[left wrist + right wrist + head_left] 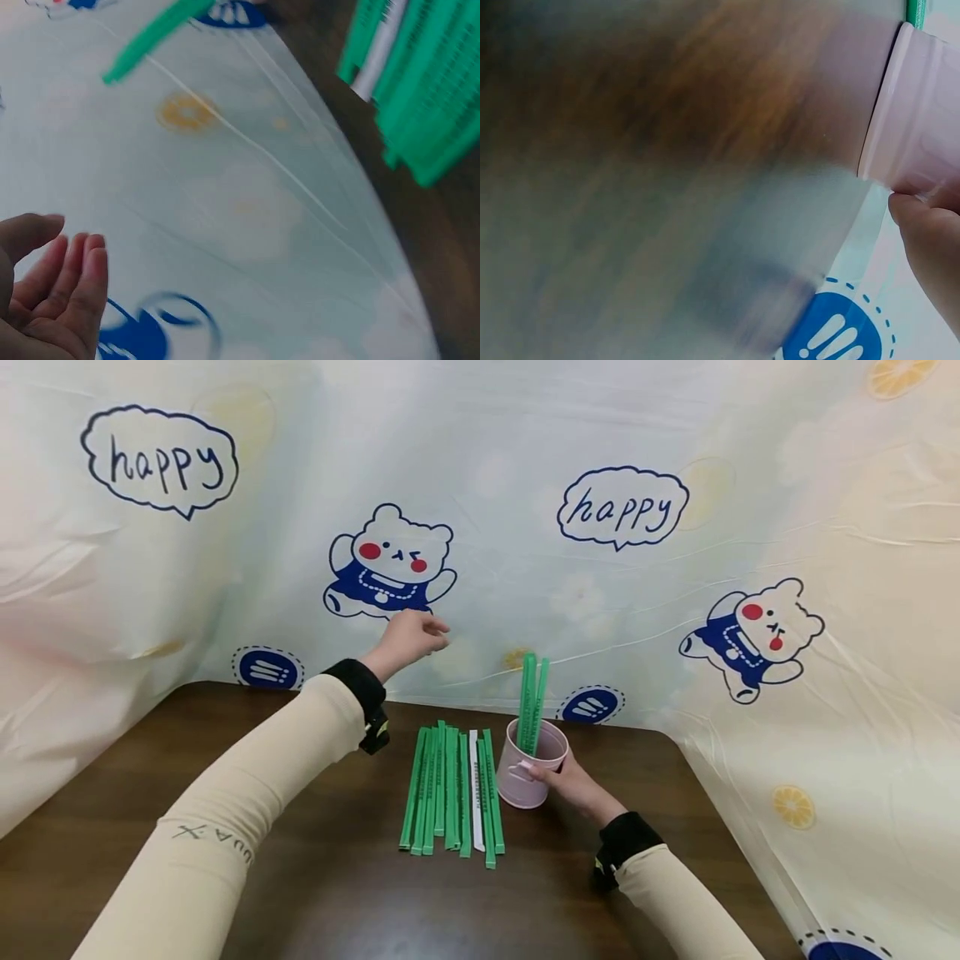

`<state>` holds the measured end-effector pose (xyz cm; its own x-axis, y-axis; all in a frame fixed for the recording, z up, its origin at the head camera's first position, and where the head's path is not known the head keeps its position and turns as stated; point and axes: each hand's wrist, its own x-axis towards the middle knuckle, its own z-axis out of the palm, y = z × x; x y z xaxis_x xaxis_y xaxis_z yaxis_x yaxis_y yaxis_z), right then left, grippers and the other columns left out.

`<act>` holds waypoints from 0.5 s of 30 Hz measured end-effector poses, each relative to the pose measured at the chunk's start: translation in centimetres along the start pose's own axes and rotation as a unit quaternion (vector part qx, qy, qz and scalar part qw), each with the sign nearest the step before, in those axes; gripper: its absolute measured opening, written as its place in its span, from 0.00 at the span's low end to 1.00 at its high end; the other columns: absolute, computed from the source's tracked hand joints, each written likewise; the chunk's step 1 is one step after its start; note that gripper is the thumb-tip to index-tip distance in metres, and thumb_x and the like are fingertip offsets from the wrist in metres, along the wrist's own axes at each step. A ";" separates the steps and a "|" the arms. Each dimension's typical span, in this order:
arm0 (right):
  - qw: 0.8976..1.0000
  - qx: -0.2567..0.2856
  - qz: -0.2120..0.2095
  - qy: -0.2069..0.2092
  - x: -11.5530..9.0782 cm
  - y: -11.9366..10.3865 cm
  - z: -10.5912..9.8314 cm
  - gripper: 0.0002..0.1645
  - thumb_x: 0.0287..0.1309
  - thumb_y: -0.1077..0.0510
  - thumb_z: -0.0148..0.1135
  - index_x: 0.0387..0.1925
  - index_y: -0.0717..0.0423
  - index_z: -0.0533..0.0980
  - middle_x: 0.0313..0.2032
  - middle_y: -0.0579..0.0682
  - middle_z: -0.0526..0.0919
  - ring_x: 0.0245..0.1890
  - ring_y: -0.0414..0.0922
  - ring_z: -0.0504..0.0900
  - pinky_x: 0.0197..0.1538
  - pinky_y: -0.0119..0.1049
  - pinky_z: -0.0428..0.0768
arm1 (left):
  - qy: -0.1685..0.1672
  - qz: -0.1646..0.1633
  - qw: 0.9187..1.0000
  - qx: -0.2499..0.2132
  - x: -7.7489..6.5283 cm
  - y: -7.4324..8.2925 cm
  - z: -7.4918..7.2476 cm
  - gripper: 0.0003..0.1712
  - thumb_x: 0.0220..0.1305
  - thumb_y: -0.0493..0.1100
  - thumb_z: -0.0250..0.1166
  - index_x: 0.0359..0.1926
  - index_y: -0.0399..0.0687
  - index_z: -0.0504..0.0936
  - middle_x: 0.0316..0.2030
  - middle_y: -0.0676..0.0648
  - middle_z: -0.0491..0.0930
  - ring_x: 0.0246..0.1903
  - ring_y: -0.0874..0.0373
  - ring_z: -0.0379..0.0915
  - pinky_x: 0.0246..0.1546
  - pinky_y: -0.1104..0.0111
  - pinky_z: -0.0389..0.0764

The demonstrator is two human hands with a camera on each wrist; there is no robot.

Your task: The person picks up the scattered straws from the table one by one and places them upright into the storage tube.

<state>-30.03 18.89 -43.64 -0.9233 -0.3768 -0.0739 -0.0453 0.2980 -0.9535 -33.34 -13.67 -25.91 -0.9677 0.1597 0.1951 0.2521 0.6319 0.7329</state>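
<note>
A small pink bucket (519, 791) stands at the right of the table's back, with a few slim green paper-wrapped sticks (528, 702) upright inside it. My right hand (573, 783) grips its right side, the thumb near a little handle; the other fingers are mostly hidden behind it. In the air above the table's back edge, my left hand (411, 639) holds nothing, its fingers loosely bent. To the left of the bucket lies a row of similar green wrapped sticks (452, 785), side by side. Among them is a white wrapped stick (476, 793).
The dark brown table (360, 893) ends at the back against a pale hanging cloth (502, 527) printed with bears and speech bubbles. The same cloth runs along the left and right sides.
</note>
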 end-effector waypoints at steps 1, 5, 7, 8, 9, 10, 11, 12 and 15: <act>1.000 0.001 0.001 0.000 0.0 0.0 -0.1 0.55 0.65 0.46 0.67 0.80 0.44 0.42 0.77 0.58 0.56 0.77 0.58 0.57 0.81 0.64 0.55 | -0.006 -0.008 1.000 0.005 -0.1 -0.6 -0.1 0.20 0.72 0.38 0.61 0.61 0.34 0.81 0.55 0.33 0.84 0.51 0.40 0.82 0.54 0.55 0.84; 1.000 -0.001 -0.003 -0.002 0.2 -0.1 -0.2 0.55 0.66 0.45 0.66 0.80 0.45 0.42 0.77 0.58 0.56 0.77 0.58 0.57 0.81 0.64 0.54 | -0.024 -0.034 0.999 0.029 -0.6 -3.2 0.1 0.22 0.72 0.38 0.61 0.62 0.32 0.80 0.53 0.32 0.84 0.49 0.40 0.81 0.50 0.58 0.83; 1.000 -0.004 -0.002 -0.002 0.3 -0.1 -0.1 0.54 0.66 0.45 0.66 0.80 0.45 0.42 0.77 0.58 0.57 0.77 0.58 0.57 0.81 0.64 0.54 | -0.034 -0.049 0.998 0.036 -0.9 -4.3 0.6 0.22 0.71 0.38 0.60 0.62 0.31 0.79 0.53 0.31 0.84 0.48 0.41 0.81 0.49 0.58 0.83; 1.000 -0.001 -0.001 0.000 0.2 -0.1 -0.1 0.54 0.66 0.46 0.67 0.80 0.46 0.43 0.76 0.58 0.57 0.77 0.58 0.58 0.81 0.64 0.54 | -0.038 -0.053 0.997 0.043 -1.1 -4.9 0.9 0.22 0.71 0.38 0.60 0.62 0.31 0.79 0.53 0.31 0.84 0.46 0.42 0.82 0.48 0.58 0.83; 1.000 0.001 0.000 0.002 0.2 0.0 0.0 0.54 0.66 0.46 0.67 0.80 0.46 0.43 0.76 0.58 0.57 0.77 0.58 0.58 0.81 0.64 0.54 | -0.043 -0.057 0.996 0.049 -1.3 -5.5 1.3 0.22 0.71 0.37 0.60 0.62 0.30 0.79 0.51 0.31 0.85 0.45 0.43 0.82 0.48 0.58 0.83; 1.000 0.001 0.000 0.001 0.2 0.0 0.0 0.54 0.66 0.46 0.67 0.80 0.46 0.43 0.76 0.58 0.57 0.77 0.58 0.57 0.81 0.64 0.53 | -0.049 -0.063 0.996 0.051 -1.4 -6.1 1.7 0.23 0.71 0.37 0.60 0.62 0.29 0.78 0.52 0.30 0.85 0.45 0.41 0.82 0.49 0.57 0.84; 1.000 0.002 0.001 0.001 0.1 0.0 0.1 0.54 0.66 0.47 0.67 0.80 0.46 0.42 0.76 0.58 0.57 0.77 0.58 0.57 0.81 0.64 0.53 | -0.055 -0.070 0.995 0.049 -1.6 -6.7 2.2 0.23 0.70 0.36 0.60 0.62 0.28 0.78 0.52 0.30 0.84 0.46 0.40 0.83 0.50 0.57 0.84; 1.000 0.000 0.004 0.002 0.0 0.0 0.1 0.54 0.66 0.47 0.67 0.80 0.46 0.42 0.77 0.58 0.57 0.77 0.58 0.57 0.81 0.64 0.53 | -0.059 -0.076 0.994 0.051 -1.8 -7.3 2.8 0.23 0.70 0.35 0.60 0.62 0.28 0.78 0.53 0.30 0.84 0.45 0.40 0.83 0.50 0.56 0.84; 1.000 -0.003 0.004 0.005 -0.1 -0.1 0.1 0.54 0.66 0.46 0.67 0.80 0.47 0.43 0.76 0.59 0.57 0.76 0.59 0.58 0.81 0.64 0.54 | -0.073 -0.096 0.991 0.050 -2.5 -9.1 4.5 0.22 0.69 0.33 0.60 0.61 0.27 0.78 0.57 0.29 0.81 0.47 0.39 0.83 0.49 0.56 0.85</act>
<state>-29.86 18.79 -43.60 -0.9272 -0.3661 -0.0792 -0.0398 0.3066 -0.9510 -33.27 -16.35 -36.01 -0.9902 0.1333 -0.0428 0.0693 0.7322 0.6775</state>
